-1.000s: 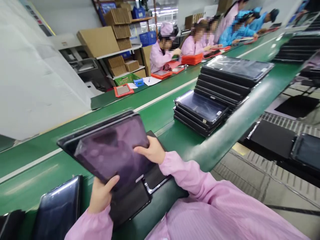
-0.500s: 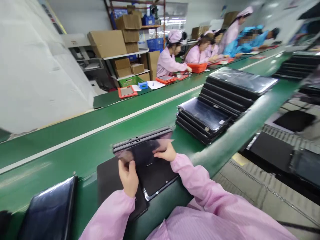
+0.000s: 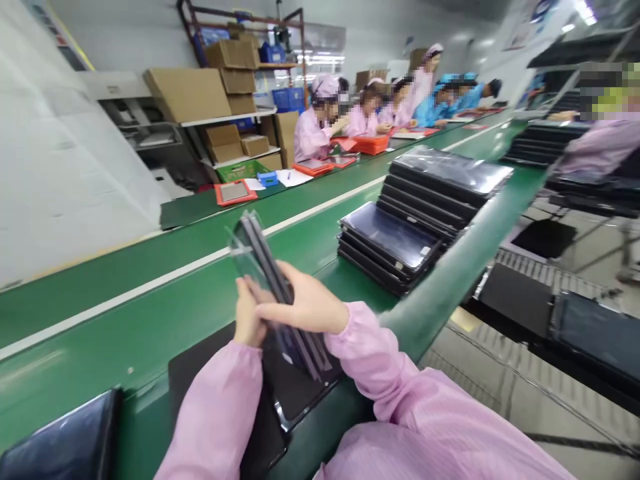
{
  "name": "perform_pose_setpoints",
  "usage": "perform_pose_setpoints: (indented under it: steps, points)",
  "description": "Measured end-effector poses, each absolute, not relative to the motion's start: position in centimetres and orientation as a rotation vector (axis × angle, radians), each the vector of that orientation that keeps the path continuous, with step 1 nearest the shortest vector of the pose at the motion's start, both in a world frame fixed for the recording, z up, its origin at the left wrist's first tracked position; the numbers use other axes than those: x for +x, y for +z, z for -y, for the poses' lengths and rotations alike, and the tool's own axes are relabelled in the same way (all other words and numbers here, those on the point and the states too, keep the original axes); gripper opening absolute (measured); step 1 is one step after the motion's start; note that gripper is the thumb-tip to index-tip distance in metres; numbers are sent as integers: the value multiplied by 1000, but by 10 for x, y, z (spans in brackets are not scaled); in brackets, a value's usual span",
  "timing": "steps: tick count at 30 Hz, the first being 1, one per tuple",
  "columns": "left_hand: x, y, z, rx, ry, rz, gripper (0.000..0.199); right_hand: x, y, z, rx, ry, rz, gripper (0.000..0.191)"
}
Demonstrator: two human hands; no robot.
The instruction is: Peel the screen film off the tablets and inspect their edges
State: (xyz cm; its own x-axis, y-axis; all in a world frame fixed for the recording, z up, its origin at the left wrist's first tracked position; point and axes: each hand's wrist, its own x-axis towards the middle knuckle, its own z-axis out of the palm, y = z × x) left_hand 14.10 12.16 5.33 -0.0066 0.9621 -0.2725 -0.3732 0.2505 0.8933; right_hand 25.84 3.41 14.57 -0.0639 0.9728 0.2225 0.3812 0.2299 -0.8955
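Both my hands hold a slim black tablet (image 3: 265, 267) upright on its edge, with a clear film sheet showing along its side. My left hand (image 3: 249, 312) grips its near face, and my right hand (image 3: 300, 307) wraps the other face. Below them, a flat black device (image 3: 295, 393) lies on the green conveyor belt (image 3: 165, 313), partly hidden by my hands and sleeves. Another film-covered black device (image 3: 65, 447) lies at the lower left.
Stacked black tablets (image 3: 415, 213) sit on the belt to the right. Co-workers in pink and blue sit along the far side with orange trays (image 3: 370, 144). Shelves of cardboard boxes (image 3: 187, 95) stand behind them. A person's pink sleeve (image 3: 600, 147) shows at right.
The tablet has turned from a tilted, nearly flat position to standing on edge between my hands. My hands have drawn closer together, and the view has swung slightly.
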Motion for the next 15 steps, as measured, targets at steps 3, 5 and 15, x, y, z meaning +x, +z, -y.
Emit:
perform_pose_setpoints:
  steps: [3, 5, 15]
  points:
    - [155, 33, -129, 522, 1085, -1020, 49, 265, 142, -52, -1335, 796, 1567, 61]
    - [160, 22, -133, 478, 1077, -1018, 48, 269, 134, -62, -1316, 806, 1542, 46]
    - [163, 14, -135, 495, 1045, -912, 61, 267, 123, -79, -1382, 747, 1492, 33]
